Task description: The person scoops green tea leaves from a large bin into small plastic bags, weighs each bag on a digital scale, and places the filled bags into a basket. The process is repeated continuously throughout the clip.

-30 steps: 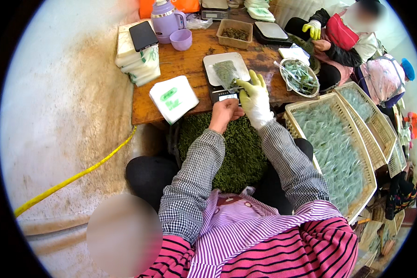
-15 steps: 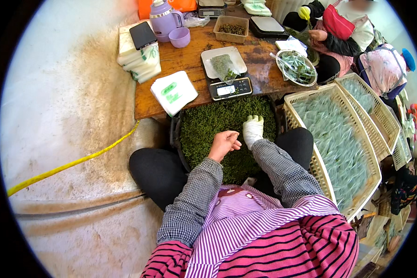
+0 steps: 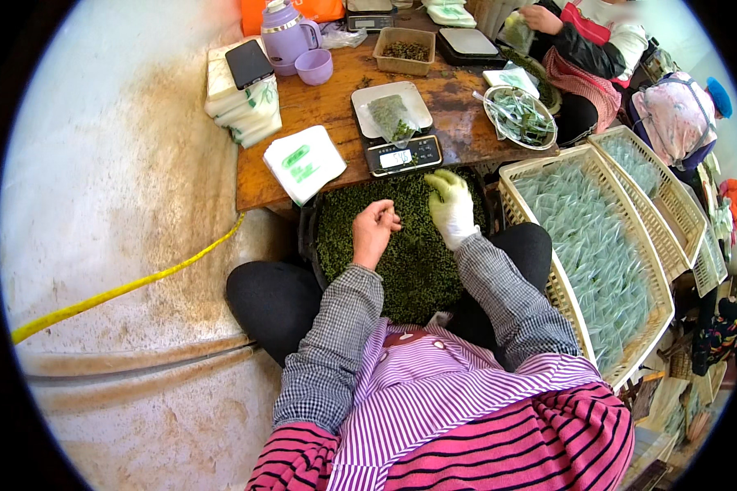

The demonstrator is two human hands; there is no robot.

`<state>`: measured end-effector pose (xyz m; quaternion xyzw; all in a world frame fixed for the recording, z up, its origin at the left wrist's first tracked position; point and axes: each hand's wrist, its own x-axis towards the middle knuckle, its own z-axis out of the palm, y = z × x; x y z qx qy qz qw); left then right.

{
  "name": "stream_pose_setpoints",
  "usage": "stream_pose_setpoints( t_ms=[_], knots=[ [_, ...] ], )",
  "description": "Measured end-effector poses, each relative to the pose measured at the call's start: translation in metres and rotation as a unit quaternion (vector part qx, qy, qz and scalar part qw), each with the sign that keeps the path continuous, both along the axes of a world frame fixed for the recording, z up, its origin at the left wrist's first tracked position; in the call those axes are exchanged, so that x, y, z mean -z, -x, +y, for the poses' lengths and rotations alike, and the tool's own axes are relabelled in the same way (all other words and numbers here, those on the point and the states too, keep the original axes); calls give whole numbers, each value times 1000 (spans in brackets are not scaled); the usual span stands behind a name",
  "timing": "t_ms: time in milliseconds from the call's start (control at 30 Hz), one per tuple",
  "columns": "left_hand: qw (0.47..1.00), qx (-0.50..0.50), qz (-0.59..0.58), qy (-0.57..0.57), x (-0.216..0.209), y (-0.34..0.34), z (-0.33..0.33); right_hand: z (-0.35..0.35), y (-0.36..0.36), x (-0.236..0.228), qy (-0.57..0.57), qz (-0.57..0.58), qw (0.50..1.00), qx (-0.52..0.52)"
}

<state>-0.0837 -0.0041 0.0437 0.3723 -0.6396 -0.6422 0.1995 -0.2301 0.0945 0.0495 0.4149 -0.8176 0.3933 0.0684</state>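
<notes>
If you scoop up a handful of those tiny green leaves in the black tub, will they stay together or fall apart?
The green leaves look like loose, dry bits, so they'd probably spill between fingers. They're likely very light. The gloved right hand and bare left hand rest on the pile.

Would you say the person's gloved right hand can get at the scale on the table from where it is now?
Probably yes. The right hand rests on the green leaves in the black tub, just below the scale at the table edge, with nothing between them.
</notes>
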Motion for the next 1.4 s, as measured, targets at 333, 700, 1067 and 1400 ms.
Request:
stream_pose_setpoints(
  t_ms=[333,700,1067,1400],
  knots=[
    [997,-12,57,-54,-43,40,-25,-90,27,-62,-18,215,976,25],
    [991,4,82,-109,-58,68,-32,-66,29,-48,282,-314,906,-40],
    [952,-18,154,-263,-56,65,-22,-4,6,-41,100,-137,981,-91],
    [964,-54,138,-222,5,5,11,11,-7,-17,27,-142,989,-19]
  ],
)
